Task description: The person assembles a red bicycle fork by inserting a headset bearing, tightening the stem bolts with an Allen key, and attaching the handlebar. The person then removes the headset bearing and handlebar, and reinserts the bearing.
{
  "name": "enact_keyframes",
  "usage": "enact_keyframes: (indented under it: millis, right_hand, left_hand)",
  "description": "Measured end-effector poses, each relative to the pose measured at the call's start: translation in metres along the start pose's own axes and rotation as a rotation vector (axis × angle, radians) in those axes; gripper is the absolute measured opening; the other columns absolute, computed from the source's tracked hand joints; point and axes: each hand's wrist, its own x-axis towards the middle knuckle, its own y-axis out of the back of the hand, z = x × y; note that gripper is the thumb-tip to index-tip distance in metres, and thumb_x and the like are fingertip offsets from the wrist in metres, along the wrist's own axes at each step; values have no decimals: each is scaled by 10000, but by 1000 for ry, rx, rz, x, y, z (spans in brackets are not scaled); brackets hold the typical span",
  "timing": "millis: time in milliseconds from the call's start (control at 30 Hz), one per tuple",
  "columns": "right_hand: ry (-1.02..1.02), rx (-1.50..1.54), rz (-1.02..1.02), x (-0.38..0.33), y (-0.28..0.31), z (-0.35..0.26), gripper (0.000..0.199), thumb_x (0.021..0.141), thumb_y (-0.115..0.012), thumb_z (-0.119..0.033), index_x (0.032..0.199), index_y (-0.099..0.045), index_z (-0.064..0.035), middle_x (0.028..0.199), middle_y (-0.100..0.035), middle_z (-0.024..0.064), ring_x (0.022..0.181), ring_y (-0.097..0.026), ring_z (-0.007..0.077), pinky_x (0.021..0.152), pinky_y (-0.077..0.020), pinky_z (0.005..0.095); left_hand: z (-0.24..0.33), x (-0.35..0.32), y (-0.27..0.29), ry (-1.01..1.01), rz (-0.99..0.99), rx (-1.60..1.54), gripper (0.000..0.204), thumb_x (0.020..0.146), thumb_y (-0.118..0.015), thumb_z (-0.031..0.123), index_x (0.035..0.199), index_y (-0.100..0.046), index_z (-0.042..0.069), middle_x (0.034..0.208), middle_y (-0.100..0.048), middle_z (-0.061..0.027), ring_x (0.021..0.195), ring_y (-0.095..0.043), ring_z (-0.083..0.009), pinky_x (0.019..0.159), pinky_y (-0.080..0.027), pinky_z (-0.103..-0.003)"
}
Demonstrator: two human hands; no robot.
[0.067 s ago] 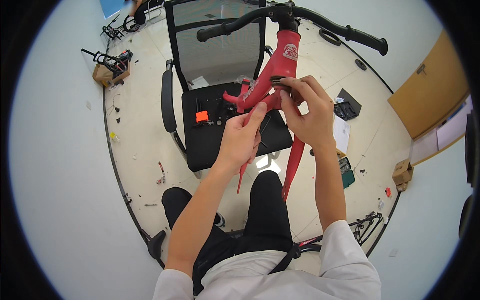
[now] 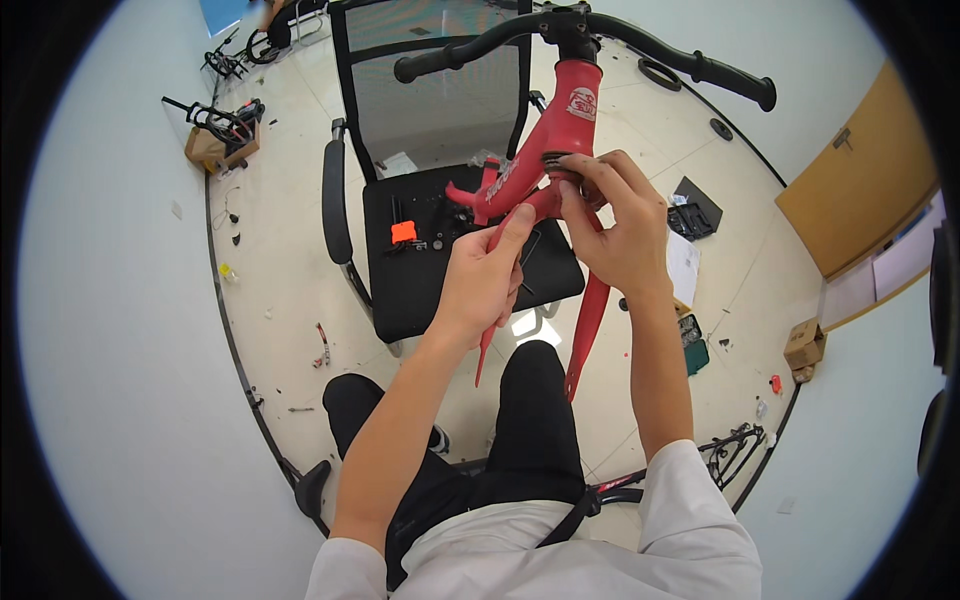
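A small red bike frame point(image 2: 568, 120) with a black handlebar point(image 2: 470, 50) stands upright in front of me, its red fork legs point(image 2: 590, 320) pointing down toward my lap. My left hand point(image 2: 485, 275) grips the frame's lower tube from below. My right hand point(image 2: 620, 225) pinches a black ring-like part at the bottom of the head tube point(image 2: 556, 160). Both hands touch the frame.
A black office chair point(image 2: 430, 150) stands behind the frame, its seat carrying an orange piece point(image 2: 403, 232) and several small black parts. A black tool case point(image 2: 693, 212) and white paper lie on the floor at the right, a cardboard box point(image 2: 805, 345) farther right, bike parts point(image 2: 225, 125) at far left.
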Motion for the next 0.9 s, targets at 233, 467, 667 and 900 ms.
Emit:
enact_keyframes:
  millis: [233, 467, 667, 900]
  right_hand:
    - [87, -216, 19, -1, 1, -4, 168, 783, -684, -52, 951, -685, -35, 810, -620, 67, 637, -640, 229, 561, -514, 324]
    - [65, -257, 50, -6, -4, 2, 116, 825, -678, -55, 937, -669, -28, 822, -623, 73, 666, -644, 249, 574, -516, 337]
    - [77, -181, 128, -13, -3, 13, 113, 802, -708, -39, 910, -679, -25, 805, -630, 67, 647, -641, 235, 548, -511, 318]
    - [92, -257, 152, -20, 2, 15, 140, 774, -729, -46, 907, -694, -16, 811, -640, 78, 640, -638, 224, 548, -516, 311]
  left_hand:
    - [-4, 1, -7, 2, -11, -3, 514, 954, -565, 546, 678, -421, 137, 478, -345, 59, 324, -317, -49, 311, -262, -221]
    - [-6, 0, -9, -13, -1, 32, 513, 952, -568, 549, 681, -419, 139, 477, -347, 61, 324, -314, -45, 312, -253, -221]
    - [-12, 1, -16, -27, 39, 93, 509, 955, -564, 545, 685, -428, 135, 479, -352, 65, 325, -319, -44, 310, -266, -225]
    - [-23, 4, -21, -47, 42, 89, 562, 912, -606, 589, 650, -476, 108, 514, -393, 54, 388, -360, -41, 351, -266, -242]
